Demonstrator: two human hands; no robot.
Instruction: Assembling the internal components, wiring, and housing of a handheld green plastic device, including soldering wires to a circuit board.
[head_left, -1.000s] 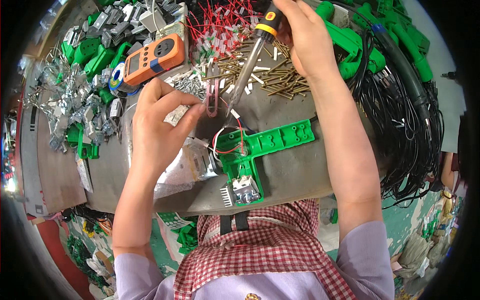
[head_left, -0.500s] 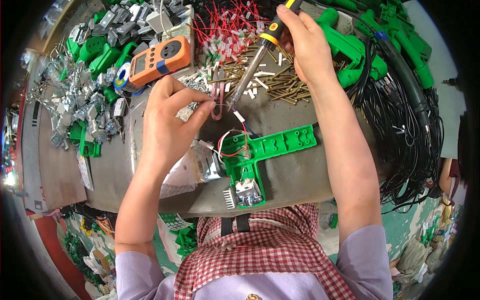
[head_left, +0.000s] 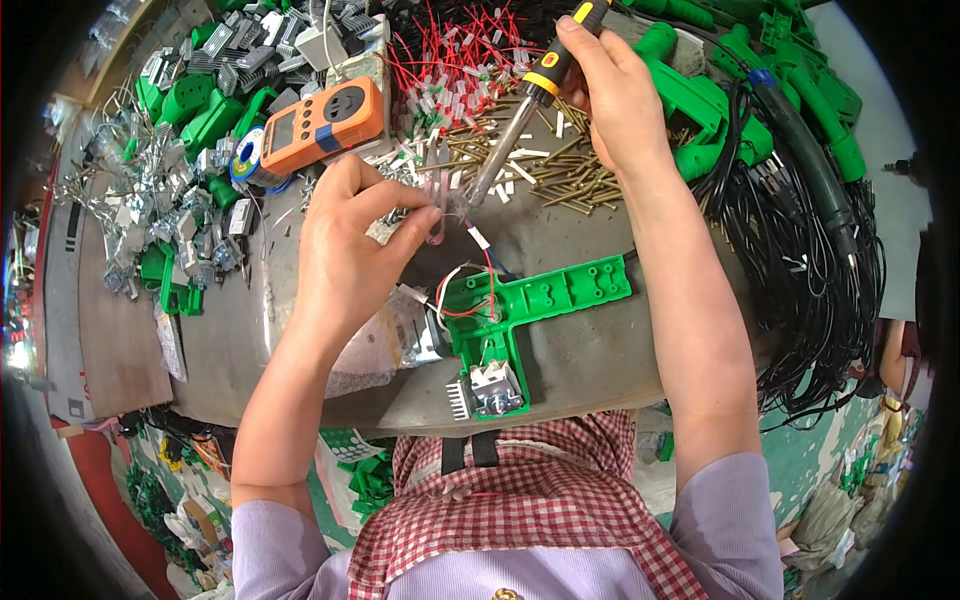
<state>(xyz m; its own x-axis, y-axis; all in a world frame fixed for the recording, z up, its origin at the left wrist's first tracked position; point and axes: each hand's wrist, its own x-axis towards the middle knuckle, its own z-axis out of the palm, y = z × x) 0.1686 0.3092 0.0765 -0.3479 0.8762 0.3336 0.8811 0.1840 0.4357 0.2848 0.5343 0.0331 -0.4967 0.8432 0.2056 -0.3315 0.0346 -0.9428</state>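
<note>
"Grip of the right hand [head_left: 625,110]: closed on what?"

"On the handle of a soldering iron [head_left: 545,78]. Some fingers hide behind it, and its upper end is cut off by the top edge."

"And the left hand [head_left: 362,235]?"

"Pinching something thin, too fine to identify. The iron's tip is blurred, just above a white sleeve [head_left: 479,237] on a red wire [head_left: 491,266]; I can't tell what it touches."

"Where does that wire lead?"

"Down into the open green housing [head_left: 565,287], lying on the table [head_left: 600,350] before the person."

"Anything changed?"

"Since a second ago, the left fingertips have shifted rightward, nearer the tip."

"And around?"

"Brass-coloured screws [head_left: 575,180] lie behind, an orange meter [head_left: 325,125] to the left, black cables [head_left: 800,300] to the right. Past the grey table's near edge shows a green floor [head_left: 790,437]."
</note>
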